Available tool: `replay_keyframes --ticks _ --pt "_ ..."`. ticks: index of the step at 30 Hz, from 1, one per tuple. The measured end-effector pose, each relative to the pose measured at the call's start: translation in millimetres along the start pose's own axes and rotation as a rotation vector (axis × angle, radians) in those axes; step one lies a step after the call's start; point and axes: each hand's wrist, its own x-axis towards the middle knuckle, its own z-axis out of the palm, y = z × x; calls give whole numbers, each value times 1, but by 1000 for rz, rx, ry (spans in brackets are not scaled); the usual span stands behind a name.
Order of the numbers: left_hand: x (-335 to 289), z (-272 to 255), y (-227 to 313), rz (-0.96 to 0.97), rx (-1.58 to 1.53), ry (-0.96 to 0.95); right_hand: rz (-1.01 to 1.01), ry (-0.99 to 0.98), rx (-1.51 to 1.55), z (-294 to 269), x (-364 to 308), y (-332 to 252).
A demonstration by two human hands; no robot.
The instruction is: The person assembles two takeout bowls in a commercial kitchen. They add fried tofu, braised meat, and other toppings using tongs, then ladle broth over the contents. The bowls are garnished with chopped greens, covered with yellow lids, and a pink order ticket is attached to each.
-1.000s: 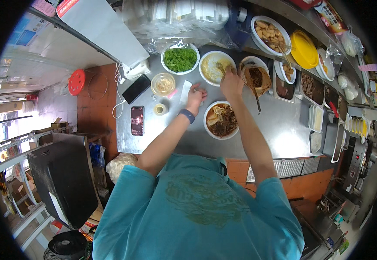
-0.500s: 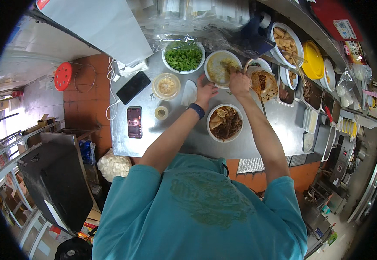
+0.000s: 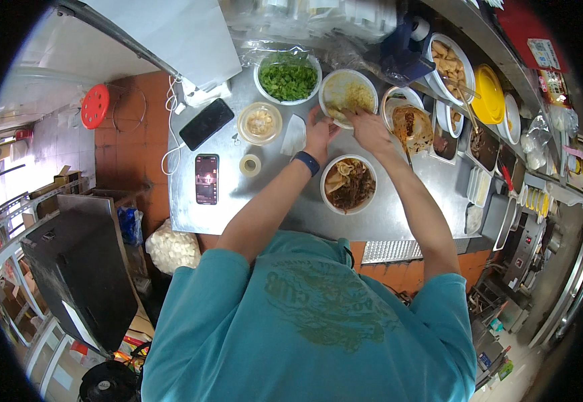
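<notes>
My right hand (image 3: pixel 370 130) reaches over the near rim of a white bowl (image 3: pixel 325 92) and its fingers are bunched in yellowish chopped food (image 3: pixel 350 89). The fingertips are partly buried, so the amount they grip is hidden. At the bowl's near left side, my left hand (image 3: pixel 319 137) curls its fingers and thumb against the wall. A dark band circles the left wrist. Closer to me stands a white bowl of noodles (image 3: pixel 337 177) in dark sauce with brown shreds. Left of the hands lies a white paper slip (image 3: pixel 294 136).
Chopped greens (image 3: pixel 288 80) fill a bowl at the back. A clear tub (image 3: pixel 260 123), a tape roll (image 3: pixel 250 165) and two phones (image 3: pixel 207 179) (image 3: pixel 207 124) lie left. A sauce-stained container (image 3: pixel 412 127) with a utensil sits right, before metal food trays (image 3: pixel 484 149).
My right hand's fingers have shifted toward the bowl's near rim. My left hand has drawn in closer against the bowl's side. The whole view has shifted slightly.
</notes>
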Motion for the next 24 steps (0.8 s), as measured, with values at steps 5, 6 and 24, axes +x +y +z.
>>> replay_keyframes --ticks 5,6,24 --pt "-6 1 5 -3 -28 -21 0 -24 30 -11 -24 20" --pt "-6 2 6 -2 -14 -21 38 2 45 -13 -25 23" --pt "10 1 -17 102 144 -5 446 306 515 14 -29 -38"
